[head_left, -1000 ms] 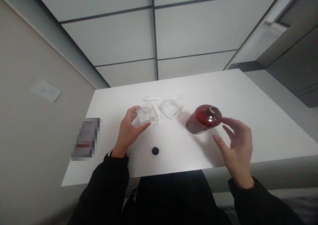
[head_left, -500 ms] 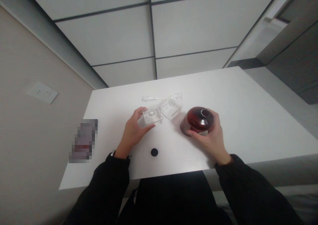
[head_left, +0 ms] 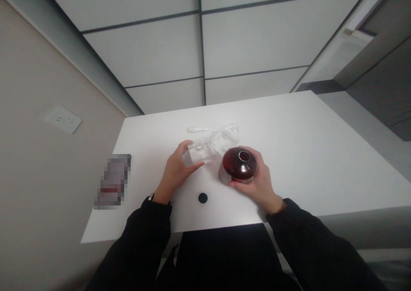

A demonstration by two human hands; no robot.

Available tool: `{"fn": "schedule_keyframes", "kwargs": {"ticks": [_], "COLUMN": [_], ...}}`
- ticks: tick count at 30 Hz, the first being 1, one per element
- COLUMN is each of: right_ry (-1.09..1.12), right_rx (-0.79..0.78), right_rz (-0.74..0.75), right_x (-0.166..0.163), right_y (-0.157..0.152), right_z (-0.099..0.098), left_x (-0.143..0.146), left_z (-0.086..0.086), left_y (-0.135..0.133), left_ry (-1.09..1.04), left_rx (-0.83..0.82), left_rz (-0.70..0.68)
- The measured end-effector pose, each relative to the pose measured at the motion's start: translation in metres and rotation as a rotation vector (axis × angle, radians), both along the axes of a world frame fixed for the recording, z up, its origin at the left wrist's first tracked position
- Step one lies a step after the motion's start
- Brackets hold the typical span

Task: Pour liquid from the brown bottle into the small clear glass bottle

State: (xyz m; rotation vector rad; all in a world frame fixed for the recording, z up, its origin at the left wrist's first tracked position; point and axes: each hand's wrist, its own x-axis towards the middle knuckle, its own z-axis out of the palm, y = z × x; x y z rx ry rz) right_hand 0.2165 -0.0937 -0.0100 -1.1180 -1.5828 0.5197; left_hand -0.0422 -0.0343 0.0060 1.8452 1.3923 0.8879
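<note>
My left hand (head_left: 178, 166) is closed around a small clear square glass bottle (head_left: 201, 152) with a round mouth on top, resting on the white table. My right hand (head_left: 258, 177) grips a dark red, rounded glass bottle (head_left: 236, 164) with a round opening on top, from its right side. Behind the two bottles lies a second clear square bottle (head_left: 225, 139), touching or very near the first. A thin clear dropper-like piece (head_left: 201, 129) lies at the back; I cannot tell whether its right end joins the clear pieces there.
A black disc (head_left: 203, 198) lies on the white table (head_left: 305, 162) near the front edge. On the left sits a blurred-out flat object (head_left: 112, 182). A wall socket (head_left: 64, 120) is at the left, and panelled doors (head_left: 154, 47) stand behind the table.
My right hand has moved left with the red bottle, bringing it closer to the clear bottles. My left hand keeps its grip on the clear bottle, and the view has shifted slightly.
</note>
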Motion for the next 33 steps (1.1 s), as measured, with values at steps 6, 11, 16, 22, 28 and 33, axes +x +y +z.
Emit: {"fn": "schedule_keyframes", "kwargs": {"ticks": [6, 11, 16, 22, 28, 33], "right_ry": [-0.037, -0.077, -0.059, 0.094, 0.089, 0.071], "right_rx": [0.012, 0.02, -0.006, -0.023, -0.06, -0.046], "right_rz": [0.059, 0.048, 0.059, 0.118, 0.148, 0.143], "right_x": [0.001, 0.001, -0.001, -0.007, -0.008, -0.006], "right_y": [0.002, 0.005, 0.004, 0.001, 0.0, 0.0], "right_z": [-0.004, -0.002, -0.004, -0.015, -0.017, -0.018], "left_x": [0.001, -0.002, -0.001, 0.006, 0.012, 0.018], "left_z": [0.006, 0.034, 0.072, 0.095, 0.106, 0.111], "left_y": [-0.004, -0.015, -0.026, -0.033, -0.038, -0.04], "left_ry": [-0.074, 0.02, 0.239, 0.416, 0.509, 0.548], "left_rx": [0.062, 0.203, 0.409, 0.559, 0.645, 0.706], "left_rz": [-0.011, 0.068, 0.049, -0.017, -0.024, -0.046]}}
